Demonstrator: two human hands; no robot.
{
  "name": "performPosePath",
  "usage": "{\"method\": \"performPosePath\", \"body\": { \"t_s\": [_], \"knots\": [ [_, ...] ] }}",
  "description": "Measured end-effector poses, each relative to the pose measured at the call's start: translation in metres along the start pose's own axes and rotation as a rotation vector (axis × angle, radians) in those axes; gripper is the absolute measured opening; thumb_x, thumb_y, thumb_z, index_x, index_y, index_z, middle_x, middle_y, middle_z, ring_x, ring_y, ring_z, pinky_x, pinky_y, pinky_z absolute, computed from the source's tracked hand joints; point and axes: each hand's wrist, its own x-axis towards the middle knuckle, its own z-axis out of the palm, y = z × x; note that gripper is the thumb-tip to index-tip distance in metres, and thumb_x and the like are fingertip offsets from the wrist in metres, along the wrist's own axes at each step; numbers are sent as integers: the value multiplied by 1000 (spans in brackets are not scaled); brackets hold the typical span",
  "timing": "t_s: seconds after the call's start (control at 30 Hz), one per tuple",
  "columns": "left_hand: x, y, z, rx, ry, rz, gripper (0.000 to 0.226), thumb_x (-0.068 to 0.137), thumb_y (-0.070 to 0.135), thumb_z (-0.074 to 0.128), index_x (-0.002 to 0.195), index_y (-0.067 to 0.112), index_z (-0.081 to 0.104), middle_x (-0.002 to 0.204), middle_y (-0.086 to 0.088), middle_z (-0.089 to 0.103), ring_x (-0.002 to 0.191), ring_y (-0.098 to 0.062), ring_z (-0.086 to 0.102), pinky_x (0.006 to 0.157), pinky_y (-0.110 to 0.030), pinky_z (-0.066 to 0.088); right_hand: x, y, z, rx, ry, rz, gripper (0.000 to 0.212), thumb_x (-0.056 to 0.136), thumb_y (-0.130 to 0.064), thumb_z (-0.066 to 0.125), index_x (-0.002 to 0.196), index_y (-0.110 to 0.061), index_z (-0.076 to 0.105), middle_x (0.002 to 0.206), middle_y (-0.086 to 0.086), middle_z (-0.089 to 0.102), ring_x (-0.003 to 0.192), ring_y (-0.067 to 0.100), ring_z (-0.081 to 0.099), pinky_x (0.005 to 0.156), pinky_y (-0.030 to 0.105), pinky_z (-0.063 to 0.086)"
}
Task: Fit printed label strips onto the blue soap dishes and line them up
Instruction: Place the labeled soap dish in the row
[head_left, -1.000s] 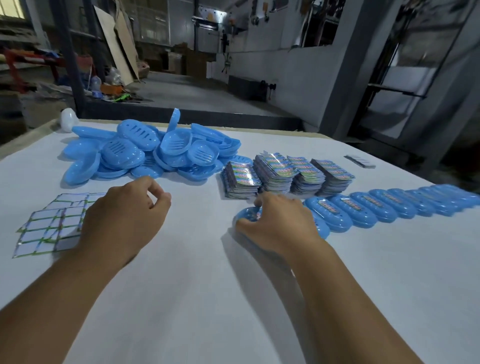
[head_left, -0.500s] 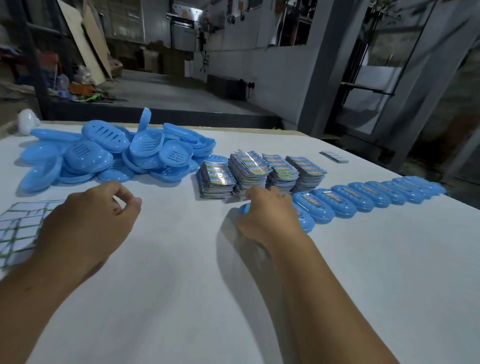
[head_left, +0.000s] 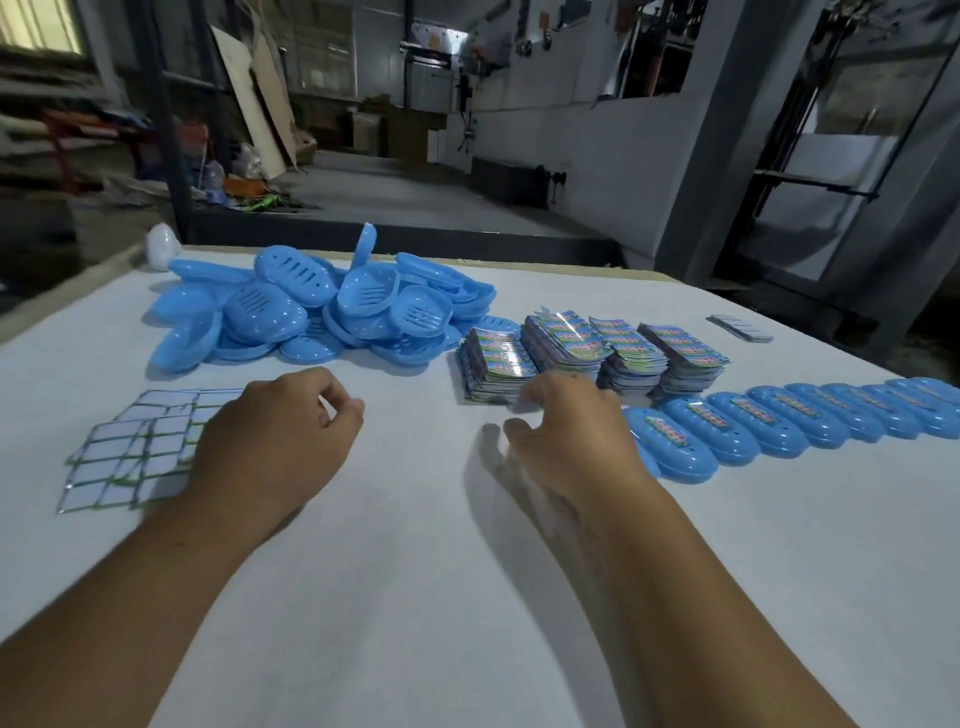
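A heap of bare blue soap dishes lies at the far left of the white table. Several stacks of colourful printed label strips stand right of the heap. A row of labelled blue dishes runs to the right edge; its nearest dish lies just right of my right hand. My right hand hovers blurred over the table in front of the label stacks, fingers spread and empty. My left hand rests on the table, fingers loosely curled, holding nothing.
Spent white backing sheets with green edges lie under and left of my left hand. A small pack of strips sits at the far right. A white object stands at the far-left corner. Beyond the table is a workshop floor.
My right hand has let go of the newest dish at the row's left end and pulled back to the left, fingers opening. My left hand stays put; the camera has shifted.
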Motion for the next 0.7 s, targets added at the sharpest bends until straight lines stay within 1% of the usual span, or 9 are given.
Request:
{"method": "performPosePath", "body": {
  "t_s": [0.17, 0.27, 0.3, 0.33, 0.4, 0.5, 0.57, 0.63, 0.7],
  "knots": [
    [2, -4, 1, 24, -15, -10, 24, 89, 50, 59, 75, 29, 58, 71, 10, 64, 74, -21, 60, 65, -32, 42, 4, -34, 21, 139, 18, -193, 28, 89, -37, 65, 116, -29, 69, 115, -8, 67, 112, 18, 60, 94, 36, 49],
    [2, -6, 2, 71, -12, 0, 25, 88, 51, 57, 76, 30, 58, 73, 10, 65, 72, -20, 60, 63, -31, 40, 9, -56, 39, 222, -48, -276, 30, 89, -40, 66, 117, -29, 68, 121, -8, 61, 100, 10, 63, 82, 26, 48],
    [3, -7, 2, 79, -16, 2, 25, 89, 51, 57, 76, 30, 58, 73, 10, 65, 72, -19, 60, 62, -31, 41, 10, -62, 45, 259, -79, -294, 32, 88, -41, 67, 118, -28, 68, 126, -7, 58, 98, 9, 63, 81, 23, 47],
    [3, -8, 2, 84, -20, 3, 24, 89, 50, 56, 76, 30, 58, 74, 9, 65, 72, -19, 61, 63, -31, 42, 12, -67, 51, 278, -104, -317, 36, 88, -41, 67, 120, -26, 67, 131, -7, 54, 103, 11, 62, 86, 24, 48],
    [4, -9, 3, 91, -20, 1, 24, 89, 50, 56, 77, 30, 59, 75, 9, 65, 74, -21, 61, 64, -31, 45, 20, -73, 62, 233, -119, -360, 45, 88, -41, 68, 128, -21, 65, 141, -4, 49, 122, 20, 54, 101, 30, 44],
    [4, -10, 3, 88, -14, 3, 24, 89, 51, 55, 77, 30, 59, 76, 8, 65, 75, -21, 62, 65, -31, 48, 36, -81, 67, 138, -107, -336, 54, 90, -43, 63, 138, -20, 58, 157, -2, 37, 141, 27, 35, 110, 34, 33],
    [3, -9, 2, 82, -10, 8, 24, 89, 50, 55, 78, 30, 60, 77, 8, 66, 75, -21, 63, 66, -31, 49, 45, -85, 69, 67, -126, -314, 54, 93, -44, 56, 142, -20, 56, 165, 0, 28, 146, 30, 27, 113, 39, 32],
    [2, -8, 2, 73, -17, 20, 24, 90, 50, 54, 80, 30, 60, 77, 8, 66, 75, -21, 62, 68, -32, 51, 52, -85, 71, -43, -156, -326, 50, 97, -43, 51, 140, -17, 57, 167, 4, 24, 146, 35, 28, 113, 43, 32],
    [1, -7, 3, 52, -35, 49, 23, 90, 49, 54, 80, 29, 60, 78, 7, 66, 77, -21, 62, 71, -34, 52, 57, -82, 73, -131, -172, -337, 43, 99, -40, 46, 131, -15, 62, 162, 10, 33, 143, 37, 32, 112, 44, 32]
  ]
}}
